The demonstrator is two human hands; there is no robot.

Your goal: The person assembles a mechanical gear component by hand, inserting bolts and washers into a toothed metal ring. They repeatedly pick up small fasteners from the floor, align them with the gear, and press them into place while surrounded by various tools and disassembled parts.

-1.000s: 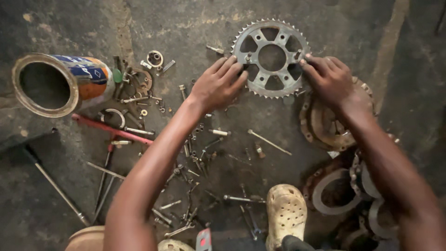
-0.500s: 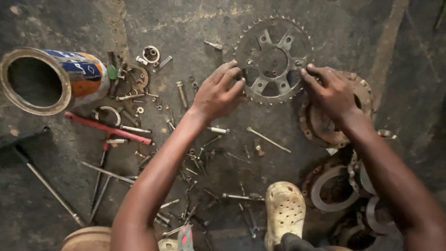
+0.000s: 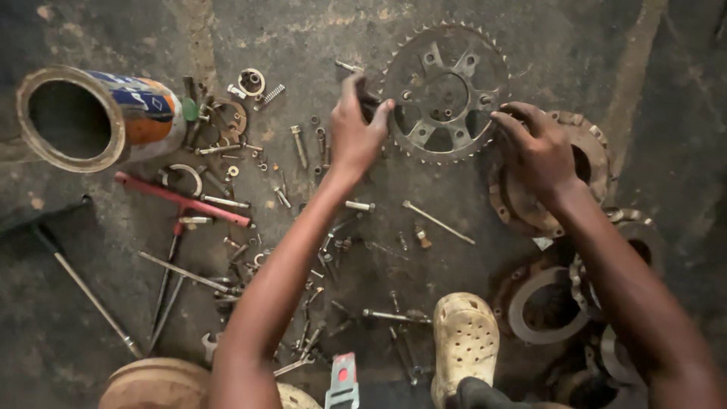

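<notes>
A large toothed sprocket [image 3: 444, 91] with a spoked centre is held between both hands over the dark concrete floor. My left hand [image 3: 356, 129] pinches its left rim, thumb and fingers closed on the teeth. My right hand [image 3: 534, 148] grips its right lower rim. Under my right hand lies a rusty round hub part [image 3: 587, 155].
An open tin can [image 3: 98, 117] lies on its side at far left. A red-handled tool [image 3: 182, 198], long rods [image 3: 95, 295], bolts and washers [image 3: 250, 79] are scattered across the floor. Rusty rings and sprockets [image 3: 541, 307] are stacked at right. A pale clog [image 3: 463, 341] shows at bottom.
The sprocket looks darker now and has tipped slightly, with both hands closing tighter on its rim. The camera has shifted so the can sits lower left.
</notes>
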